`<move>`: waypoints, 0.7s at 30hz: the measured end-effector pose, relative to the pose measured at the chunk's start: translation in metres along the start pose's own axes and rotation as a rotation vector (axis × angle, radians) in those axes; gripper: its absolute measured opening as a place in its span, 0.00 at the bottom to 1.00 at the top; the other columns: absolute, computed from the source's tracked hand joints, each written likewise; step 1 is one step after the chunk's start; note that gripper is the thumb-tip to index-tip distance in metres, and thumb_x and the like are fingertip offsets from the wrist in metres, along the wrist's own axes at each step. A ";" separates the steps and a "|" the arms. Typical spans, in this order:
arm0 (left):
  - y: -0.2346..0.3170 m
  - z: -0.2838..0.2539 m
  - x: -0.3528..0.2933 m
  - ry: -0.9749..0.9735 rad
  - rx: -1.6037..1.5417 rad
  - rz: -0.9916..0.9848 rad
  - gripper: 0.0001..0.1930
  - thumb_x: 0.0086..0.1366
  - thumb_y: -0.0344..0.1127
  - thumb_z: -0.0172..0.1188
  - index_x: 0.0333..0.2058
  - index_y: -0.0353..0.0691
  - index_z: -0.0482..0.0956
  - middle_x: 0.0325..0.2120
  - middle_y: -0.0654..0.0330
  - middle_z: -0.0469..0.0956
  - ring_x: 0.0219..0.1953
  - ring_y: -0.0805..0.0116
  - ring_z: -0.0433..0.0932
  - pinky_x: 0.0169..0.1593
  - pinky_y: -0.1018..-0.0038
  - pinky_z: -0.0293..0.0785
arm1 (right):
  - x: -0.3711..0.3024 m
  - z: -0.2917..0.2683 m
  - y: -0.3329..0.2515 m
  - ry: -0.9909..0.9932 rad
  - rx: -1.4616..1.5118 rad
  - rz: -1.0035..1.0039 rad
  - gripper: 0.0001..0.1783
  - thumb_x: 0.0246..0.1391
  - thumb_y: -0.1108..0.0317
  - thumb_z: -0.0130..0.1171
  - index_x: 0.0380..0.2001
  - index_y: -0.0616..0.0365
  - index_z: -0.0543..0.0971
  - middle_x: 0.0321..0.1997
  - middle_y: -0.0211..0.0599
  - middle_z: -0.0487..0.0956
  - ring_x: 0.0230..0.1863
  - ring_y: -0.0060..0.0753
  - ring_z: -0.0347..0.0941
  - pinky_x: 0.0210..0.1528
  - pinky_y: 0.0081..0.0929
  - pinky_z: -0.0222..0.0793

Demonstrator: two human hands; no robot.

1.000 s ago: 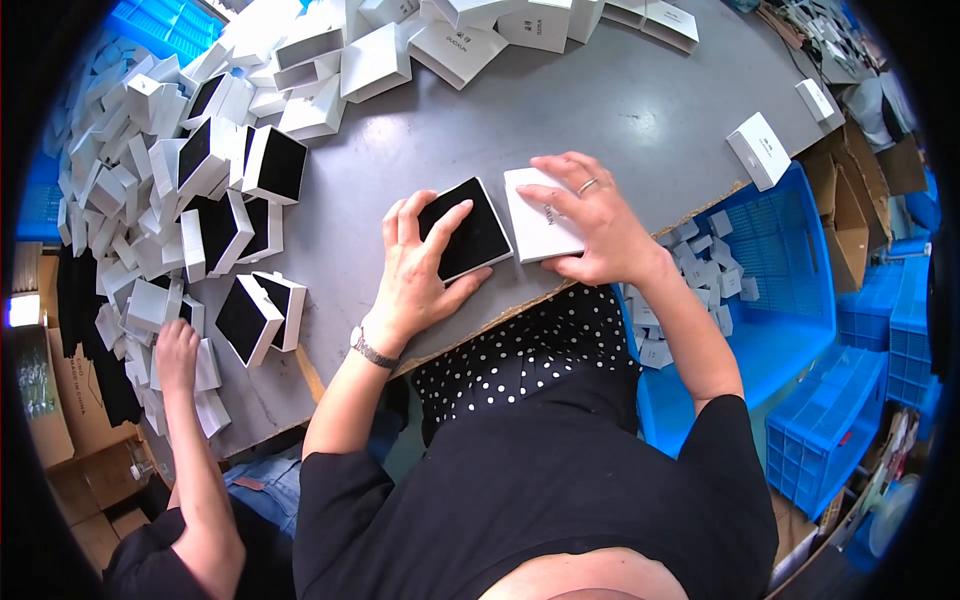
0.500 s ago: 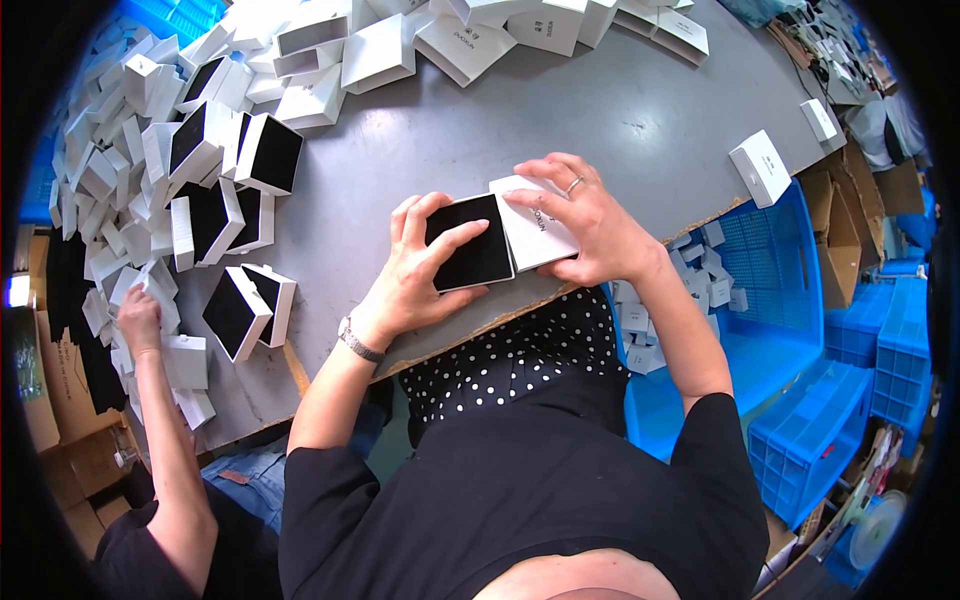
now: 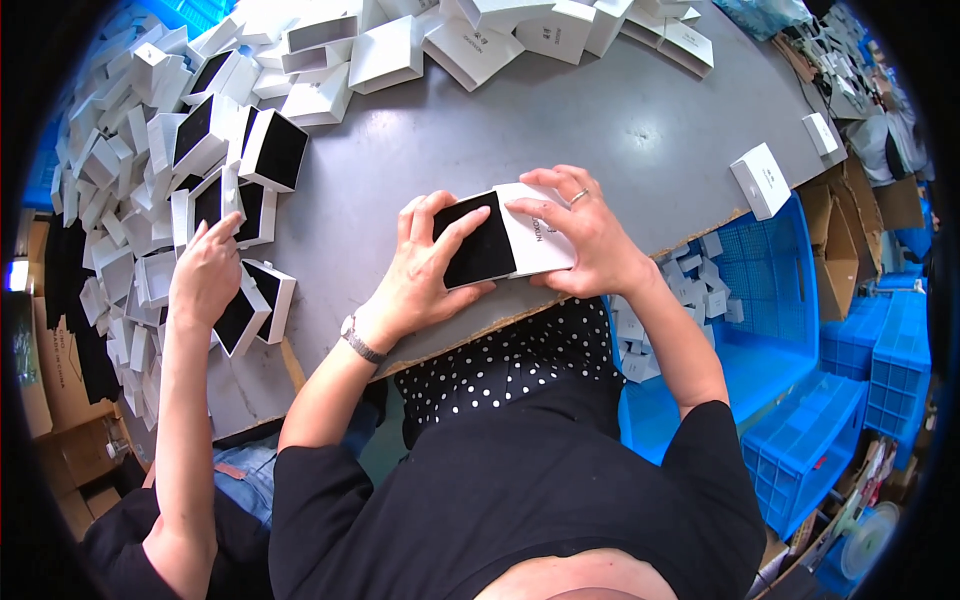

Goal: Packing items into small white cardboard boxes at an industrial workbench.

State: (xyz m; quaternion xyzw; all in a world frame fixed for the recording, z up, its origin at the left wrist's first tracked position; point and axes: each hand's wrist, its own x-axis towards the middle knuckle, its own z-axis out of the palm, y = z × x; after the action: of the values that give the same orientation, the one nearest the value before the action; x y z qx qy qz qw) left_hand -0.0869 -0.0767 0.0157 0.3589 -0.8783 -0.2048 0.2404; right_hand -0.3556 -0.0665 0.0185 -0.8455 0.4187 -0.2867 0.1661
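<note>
Near the front edge of the table, my left hand (image 3: pixel 412 268) grips a white box tray with a black lining (image 3: pixel 478 252), its thumb and fingers spread over the sides and top. My right hand (image 3: pixel 603 242) is closed around a white box sleeve (image 3: pixel 537 250) with dark print. Tray and sleeve meet end to end and lie nearly in line; the sleeve's mouth is against the tray's right end. How far the tray reaches inside is hidden.
White boxes (image 3: pixel 130 190) are heaped at the left, with several black-lined trays (image 3: pixel 276 150) beside them. A co-worker's hand (image 3: pixel 207 270) touches these trays. At the right lie a white box (image 3: pixel 760 181) and a blue bin (image 3: pixel 770 330) holding small white boxes.
The sleeve has turned from a slant into line with the tray, and my hands have shifted slightly. The co-worker's hand has moved right, from the white heap to the black-lined trays.
</note>
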 end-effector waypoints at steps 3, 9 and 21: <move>-0.002 0.002 -0.002 0.025 -0.012 -0.029 0.45 0.45 0.38 0.79 0.65 0.53 0.70 0.62 0.46 0.58 0.64 0.39 0.56 0.67 0.49 0.63 | 0.004 -0.001 0.004 -0.004 0.000 0.002 0.48 0.24 0.63 0.78 0.59 0.45 0.77 0.66 0.44 0.69 0.69 0.58 0.58 0.71 0.51 0.56; 0.012 -0.010 0.011 -0.039 0.053 0.007 0.34 0.54 0.49 0.72 0.60 0.49 0.76 0.63 0.44 0.61 0.66 0.38 0.57 0.69 0.48 0.57 | -0.005 -0.025 0.011 -0.029 -0.067 -0.072 0.45 0.28 0.59 0.75 0.59 0.49 0.77 0.66 0.47 0.70 0.68 0.57 0.61 0.70 0.52 0.56; -0.006 0.012 0.012 -0.019 -0.078 -0.129 0.35 0.57 0.42 0.69 0.63 0.41 0.70 0.65 0.45 0.61 0.68 0.45 0.61 0.70 0.53 0.56 | -0.015 0.016 0.017 0.123 0.066 -0.099 0.49 0.19 0.57 0.79 0.56 0.46 0.77 0.64 0.48 0.67 0.68 0.61 0.56 0.68 0.58 0.52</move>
State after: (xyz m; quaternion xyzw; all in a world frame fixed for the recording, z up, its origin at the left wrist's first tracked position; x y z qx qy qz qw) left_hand -0.0981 -0.0877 0.0059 0.4031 -0.8470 -0.2572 0.2321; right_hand -0.3631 -0.0640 -0.0073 -0.8400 0.3763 -0.3595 0.1536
